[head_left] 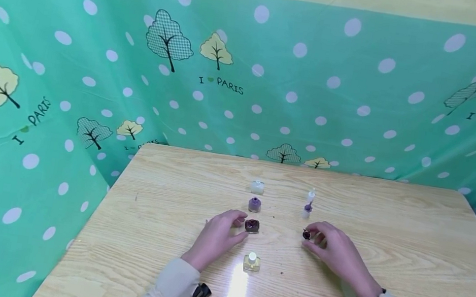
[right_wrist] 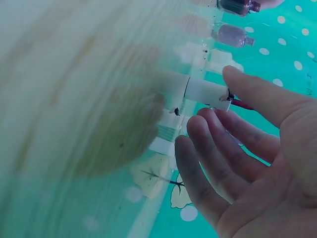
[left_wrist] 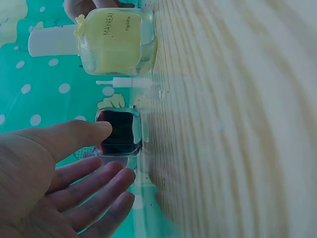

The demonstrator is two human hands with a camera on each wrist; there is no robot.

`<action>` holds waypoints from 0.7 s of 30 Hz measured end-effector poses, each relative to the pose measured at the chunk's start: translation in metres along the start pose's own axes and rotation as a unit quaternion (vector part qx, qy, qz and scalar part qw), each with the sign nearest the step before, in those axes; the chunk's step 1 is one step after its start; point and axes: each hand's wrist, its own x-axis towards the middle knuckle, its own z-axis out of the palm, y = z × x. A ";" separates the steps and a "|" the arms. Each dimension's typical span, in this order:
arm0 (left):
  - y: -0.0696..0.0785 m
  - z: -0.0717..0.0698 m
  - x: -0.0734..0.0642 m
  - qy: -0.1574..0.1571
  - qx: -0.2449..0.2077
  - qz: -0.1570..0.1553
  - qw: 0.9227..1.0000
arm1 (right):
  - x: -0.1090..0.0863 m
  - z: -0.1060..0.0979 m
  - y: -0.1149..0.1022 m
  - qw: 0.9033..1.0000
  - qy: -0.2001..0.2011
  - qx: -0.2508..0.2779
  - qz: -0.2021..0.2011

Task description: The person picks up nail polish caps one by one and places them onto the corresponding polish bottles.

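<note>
An uncapped nail polish bottle with dark red polish stands mid-table. My left hand is beside it, thumb and fingers apart around its left side; the left wrist view has the thumb overlapping the dark glass. Over to the right, the bottle's white brush cap stands upside down, its dark-stained brush pointing up. My right hand is around this cap with relaxed fingers. In the right wrist view the thumb tip is right at the cap's upper end and the other fingers spread beside it.
Behind the dark bottle stand an open purple polish bottle and an open whitish one. Their upturned brush caps, purple-stained and white, stand at right. A capped yellow bottle is nearest. Patterned green cloth surrounds the wooden table.
</note>
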 end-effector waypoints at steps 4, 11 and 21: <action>0.001 0.002 0.002 -0.006 -0.005 -0.005 1.000 | 0.001 0.001 0.000 1.000 -0.007 0.002 -0.002; 0.002 0.004 0.006 -0.009 -0.005 0.010 1.000 | 0.002 0.002 0.001 1.000 -0.012 -0.006 -0.007; 0.002 0.005 0.009 -0.013 -0.011 0.011 1.000 | 0.004 0.004 0.002 1.000 -0.018 -0.010 -0.014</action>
